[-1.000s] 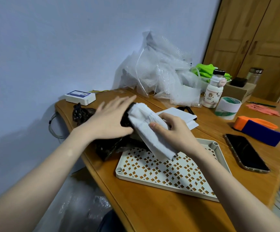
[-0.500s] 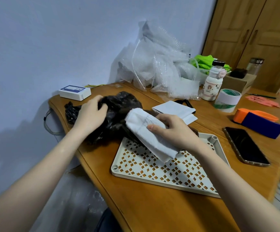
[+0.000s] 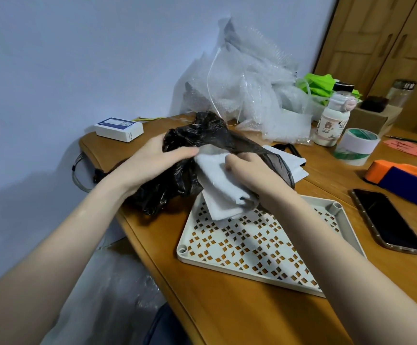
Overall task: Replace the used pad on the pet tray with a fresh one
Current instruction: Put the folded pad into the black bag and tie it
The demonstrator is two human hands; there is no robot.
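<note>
Right hand: the folded white used pad is gripped, fingers curled round its upper end, which is being fed into the mouth of a black plastic bag.
Left hand: the bag's rim is pinched and held up, thumb laid along the edge beside the pad.
Used pad: partly under the bag's film; its lower end hangs out above the far corner of the tray.
Pet tray: a white lattice tray lies bare on the wooden desk, with no pad on it.
Fresh pad: a flat folded white sheet is seen just behind the right hand; it is judged to be the replacement, though this cannot be confirmed.
Surroundings: bubble wrap, a tape roll, a bottle and a phone are spread around.
Progress: removal is judged done, disposal under way; laying the fresh pad remains.
</note>
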